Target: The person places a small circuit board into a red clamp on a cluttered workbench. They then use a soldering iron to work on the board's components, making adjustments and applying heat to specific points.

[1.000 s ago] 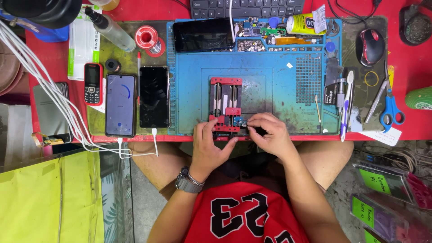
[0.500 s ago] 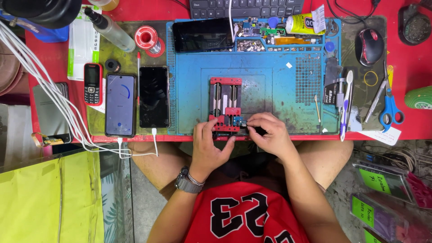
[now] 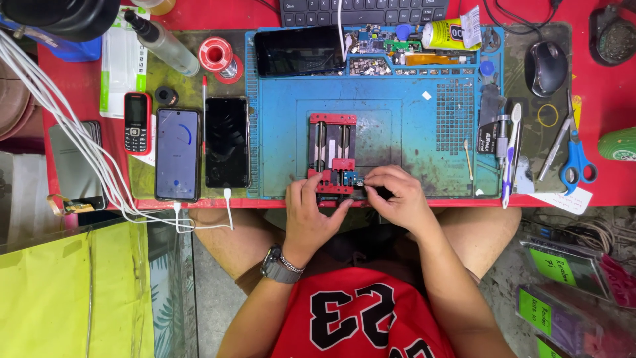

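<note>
Blue scissors (image 3: 578, 161) far right; mouse (image 3: 546, 67) top right; red keypad phone (image 3: 136, 122) left w/ two smartphones (image 3: 202, 151).

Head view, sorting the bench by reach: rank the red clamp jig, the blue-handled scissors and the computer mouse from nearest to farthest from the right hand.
1. Red clamp jig: just left of the right hand, touching distance.
2. Blue-handled scissors: off to its right, near the table edge.
3. Computer mouse: far corner, up and right; only slightly farther than the scissors.

Red bench (image 3: 599, 192) carries blue work mat (image 3: 397, 126) at centre, green mat (image 3: 142, 79) toward left edge, keyboard (image 3: 364, 10) at far edge.
</note>
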